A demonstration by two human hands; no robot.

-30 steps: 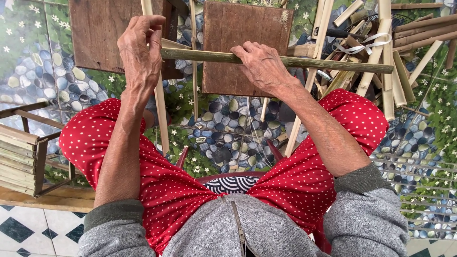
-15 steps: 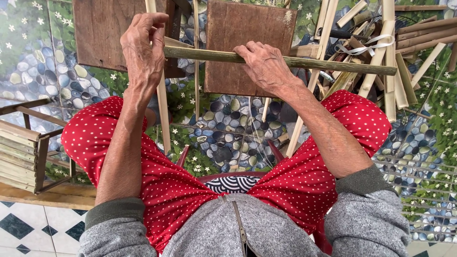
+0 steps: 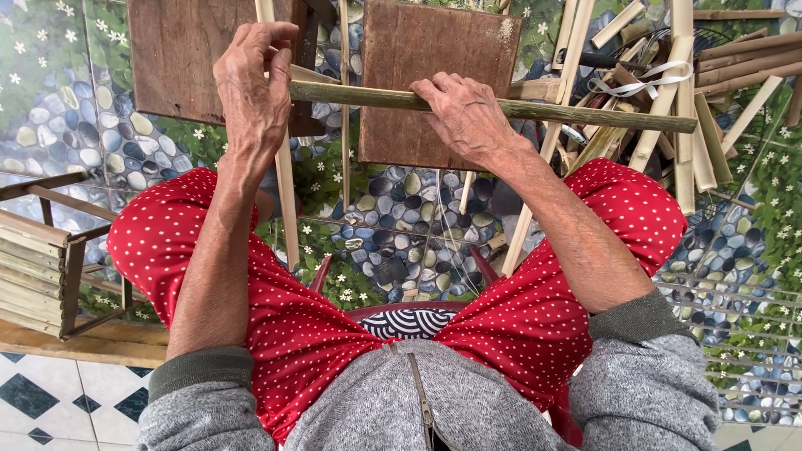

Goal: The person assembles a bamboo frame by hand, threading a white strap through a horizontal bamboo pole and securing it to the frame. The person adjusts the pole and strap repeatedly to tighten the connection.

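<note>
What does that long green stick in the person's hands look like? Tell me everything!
The long stick is a thin, round, greenish-brown pole, like bamboo. It lies level, crossing in front of two brown wooden boards. The left hand pinches its left end; the right hand rests over its middle. Its right end reaches a pile of pale strips.

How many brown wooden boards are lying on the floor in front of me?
2. The left board lies behind the left hand; the right board lies under the bamboo pole by the right hand. The cut bamboo pile may hide more.
</note>
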